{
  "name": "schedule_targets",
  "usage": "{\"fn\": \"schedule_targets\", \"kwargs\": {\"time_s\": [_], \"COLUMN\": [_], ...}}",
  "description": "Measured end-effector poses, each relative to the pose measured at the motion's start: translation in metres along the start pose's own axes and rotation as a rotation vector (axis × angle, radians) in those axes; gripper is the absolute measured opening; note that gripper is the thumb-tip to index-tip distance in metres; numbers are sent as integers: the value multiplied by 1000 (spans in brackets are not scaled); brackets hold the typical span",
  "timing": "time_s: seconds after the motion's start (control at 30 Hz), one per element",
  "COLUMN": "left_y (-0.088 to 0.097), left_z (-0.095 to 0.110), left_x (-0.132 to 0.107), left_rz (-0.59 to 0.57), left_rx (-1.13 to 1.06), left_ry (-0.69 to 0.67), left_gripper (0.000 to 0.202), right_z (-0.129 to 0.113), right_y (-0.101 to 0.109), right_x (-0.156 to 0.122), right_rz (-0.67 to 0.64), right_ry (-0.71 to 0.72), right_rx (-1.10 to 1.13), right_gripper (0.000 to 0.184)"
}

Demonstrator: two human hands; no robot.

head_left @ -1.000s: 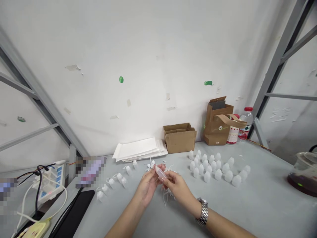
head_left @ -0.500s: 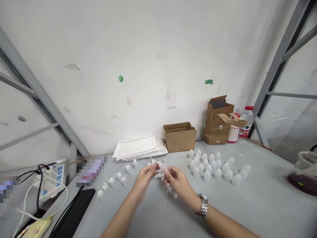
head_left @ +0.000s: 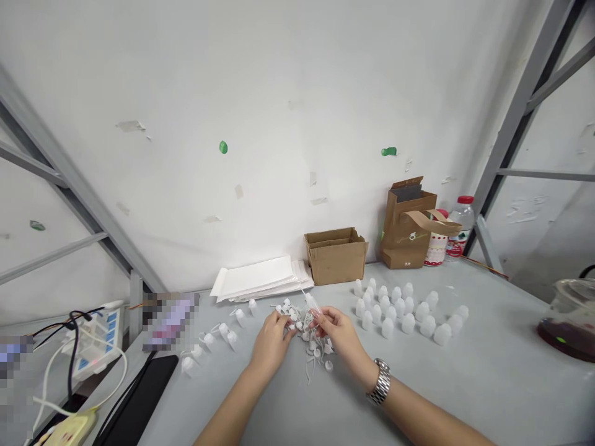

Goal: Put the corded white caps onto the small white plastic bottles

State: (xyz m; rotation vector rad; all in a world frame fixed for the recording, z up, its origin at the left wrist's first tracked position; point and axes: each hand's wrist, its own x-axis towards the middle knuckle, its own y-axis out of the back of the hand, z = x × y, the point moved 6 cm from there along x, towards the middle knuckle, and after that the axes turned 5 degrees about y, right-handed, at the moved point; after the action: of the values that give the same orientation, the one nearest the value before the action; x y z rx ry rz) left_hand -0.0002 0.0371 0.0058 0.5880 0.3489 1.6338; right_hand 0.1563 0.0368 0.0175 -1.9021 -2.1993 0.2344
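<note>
My right hand (head_left: 335,328) holds a small translucent squeeze bottle (head_left: 313,302) between thumb and fingers. The bottle tilts up to the left, with a thin white tip pointing away from me. My left hand (head_left: 272,342) is low at the left edge of a loose pile of white caps (head_left: 305,336) with thin straps. Its thumb and fingertips are drawn together there; what they grip, if anything, cannot be made out. To the right, several upright frosted bottles (head_left: 408,323) stand in loose rows. On the left, a slanting line of small bottles with strapped caps (head_left: 223,329) stands on the table.
Behind the pile are a stack of white envelopes (head_left: 253,279) and an open cardboard box (head_left: 337,260). A brown paper bag (head_left: 404,238) and a red-capped bottle (head_left: 460,226) stand back right. A dark-liquid container (head_left: 569,328) is far right; a power strip (head_left: 100,341) with cables lies left.
My hands have moved apart. The left has dropped from the bottle to the cap pile, while the right keeps the bottle, its thin tip now clearly showing.
</note>
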Motion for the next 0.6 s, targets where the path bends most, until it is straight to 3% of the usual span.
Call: {"fn": "schedule_targets", "kwargs": {"time_s": [0.23, 0.4, 0.5, 0.6], "left_y": [1, 18, 31, 29], "left_z": [3, 6, 6, 5], "left_x": [0, 4, 9, 10], "left_rz": [1, 100, 165, 108], "left_rx": [70, -31, -186, -545], "left_ry": [-15, 20, 106, 235], "left_gripper": [8, 6, 18, 26], "right_z": [2, -4, -5, 1], "right_y": [-4, -2, -1, -3], "right_x": [-2, -4, -5, -6], "right_rz": [-26, 13, 30, 1], "right_ry": [-7, -20, -31, -7], "right_rx": [-17, -17, -43, -85], "right_gripper": [38, 35, 33, 32]}}
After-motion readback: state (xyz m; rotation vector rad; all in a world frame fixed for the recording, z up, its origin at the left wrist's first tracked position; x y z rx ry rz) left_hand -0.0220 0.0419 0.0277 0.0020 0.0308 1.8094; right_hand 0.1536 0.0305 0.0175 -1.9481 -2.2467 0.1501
